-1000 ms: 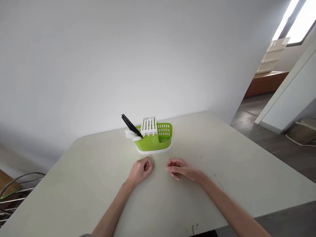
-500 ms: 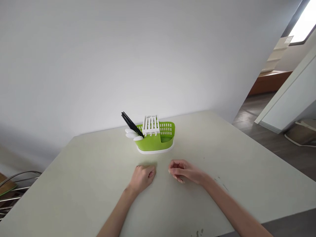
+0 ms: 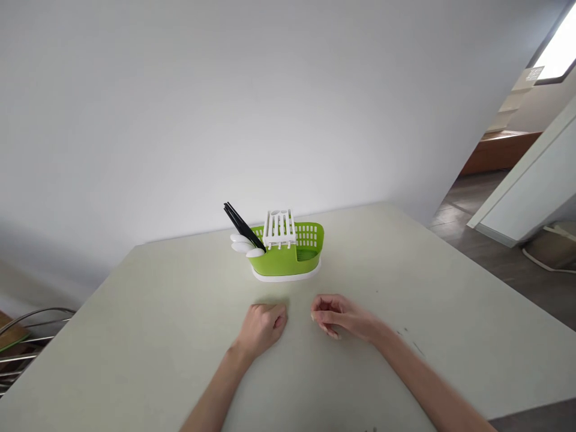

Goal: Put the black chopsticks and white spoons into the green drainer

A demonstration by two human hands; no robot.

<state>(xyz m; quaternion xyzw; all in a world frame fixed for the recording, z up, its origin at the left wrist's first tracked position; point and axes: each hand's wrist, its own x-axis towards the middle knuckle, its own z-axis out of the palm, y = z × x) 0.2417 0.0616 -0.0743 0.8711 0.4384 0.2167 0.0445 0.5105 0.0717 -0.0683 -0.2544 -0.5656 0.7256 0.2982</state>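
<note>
On the table in front of me lies my left hand (image 3: 262,329), closed into a fist, with no object showing in it. To its right, a short gap away, my right hand (image 3: 341,316) rests on its side; its fingers are loosely curled with the thumb near the index fingertip, and nothing shows between them. Beyond both hands stands a green basket (image 3: 279,262) on a white base, touched by neither. Black chopsticks (image 3: 243,226) and several white spoons (image 3: 243,246) lean out of its left end. A white slatted rack (image 3: 279,228) sits across its middle.
The pale table (image 3: 180,300) meets a white wall (image 3: 270,120) behind the basket. Metal wire racking (image 3: 27,340) stands at the lower left, beside the table. On the right, the table edge drops to a grey floor (image 3: 486,252).
The view has shifted slightly, so the basket and hands appear a little further right. Both hands keep nearly the same pose, and the basket stays in place.
</note>
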